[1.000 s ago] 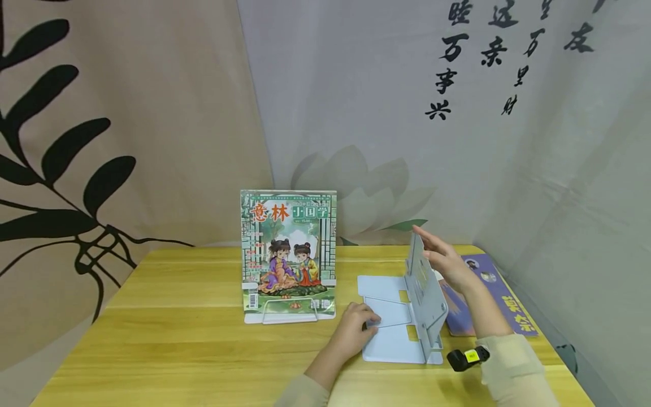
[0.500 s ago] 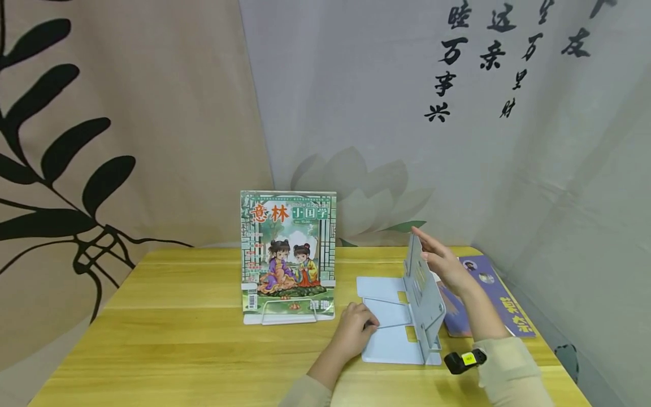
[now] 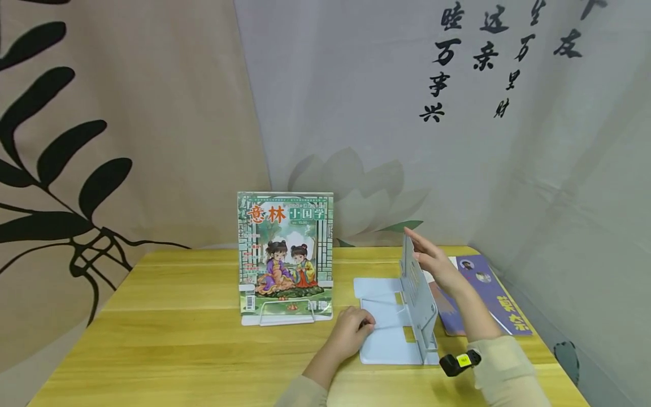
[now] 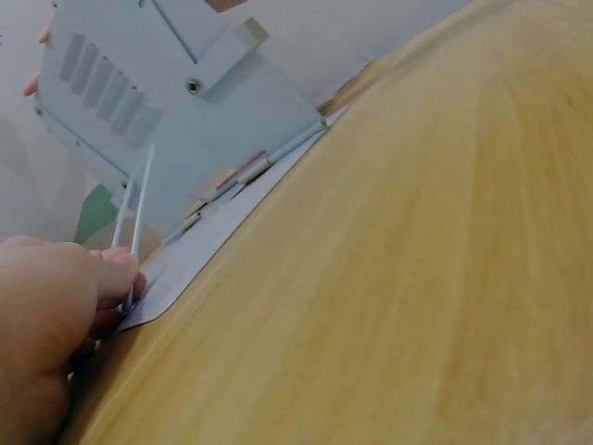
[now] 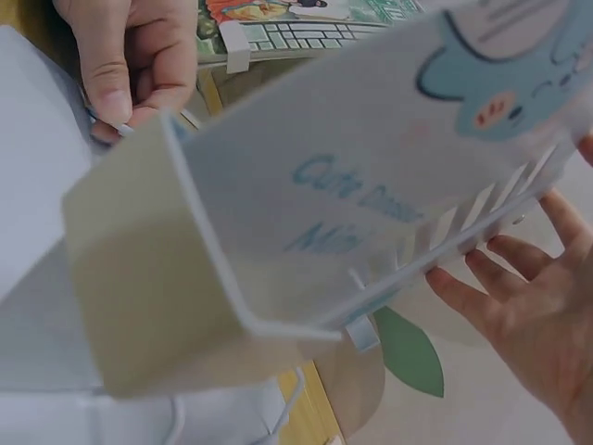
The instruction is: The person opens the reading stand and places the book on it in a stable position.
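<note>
A pale blue metal book stand [image 3: 391, 347] stands unfolded on the table, its base plate flat and its panel [image 3: 419, 294] upright. Across the base my left hand [image 3: 350, 334] pinches a thin white wire rod [image 4: 141, 209] between thumb and fingers, near the plate's left edge. At the panel's top my right hand [image 3: 439, 268] holds the edge, fingertips over it and thumb on the right face. In the right wrist view that printed face [image 5: 352, 185] carries blue lettering and a cartoon figure, with slots along the edge under my right fingers [image 5: 505, 264].
A green magazine [image 3: 285, 254] leans upright on a similar white stand [image 3: 285, 320] to the left. A purple book [image 3: 488, 288] lies flat behind my right forearm. The wooden table [image 3: 168, 339] ends at a printed curtain [image 3: 203, 113].
The panel's top and my right hand have shifted slightly left, the panel leaning a little more towards my left hand. My left hand keeps its pinch, and the head view drifts slightly.
</note>
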`<state>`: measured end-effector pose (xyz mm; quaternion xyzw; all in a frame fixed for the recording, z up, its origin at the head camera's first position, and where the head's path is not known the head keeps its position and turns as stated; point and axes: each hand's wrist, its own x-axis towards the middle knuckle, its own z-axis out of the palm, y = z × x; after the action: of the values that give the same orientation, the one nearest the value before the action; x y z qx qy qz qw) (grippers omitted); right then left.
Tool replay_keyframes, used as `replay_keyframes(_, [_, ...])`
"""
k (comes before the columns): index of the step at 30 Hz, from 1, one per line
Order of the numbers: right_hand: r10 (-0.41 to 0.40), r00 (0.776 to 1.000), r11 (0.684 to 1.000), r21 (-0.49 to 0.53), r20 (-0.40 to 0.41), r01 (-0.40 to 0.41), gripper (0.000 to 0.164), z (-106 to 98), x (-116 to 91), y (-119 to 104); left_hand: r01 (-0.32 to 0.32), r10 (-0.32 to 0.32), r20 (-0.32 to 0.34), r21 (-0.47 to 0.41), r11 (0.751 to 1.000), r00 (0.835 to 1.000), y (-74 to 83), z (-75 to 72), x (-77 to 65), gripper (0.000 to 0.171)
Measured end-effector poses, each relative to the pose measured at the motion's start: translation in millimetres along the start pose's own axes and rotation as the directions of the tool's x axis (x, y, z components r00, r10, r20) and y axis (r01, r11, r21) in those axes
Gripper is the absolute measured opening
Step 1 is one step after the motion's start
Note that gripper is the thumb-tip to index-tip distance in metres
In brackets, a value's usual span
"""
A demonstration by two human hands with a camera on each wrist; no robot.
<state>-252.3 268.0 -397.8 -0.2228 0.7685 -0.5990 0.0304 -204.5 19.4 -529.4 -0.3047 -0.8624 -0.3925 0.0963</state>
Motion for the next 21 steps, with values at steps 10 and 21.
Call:
replay_keyframes(10, [-0.023,0.999,0.999,-0.045,-0.025,0.022,0.055,20.8,10.0,-1.1,0.032,-0.030,0.034,-0.064,0.997,0.999,-1.0,-3.7,-0.3,0.004])
replay_keyframes(21, [-0.059,0.998,0.992,-0.117,-0.015,0.057,0.054,35.2,17.4,-4.7,0.040,-0.036,0.040,-0.112,0.993,0.999,-2.1,-5.3,-0.2,0.005])
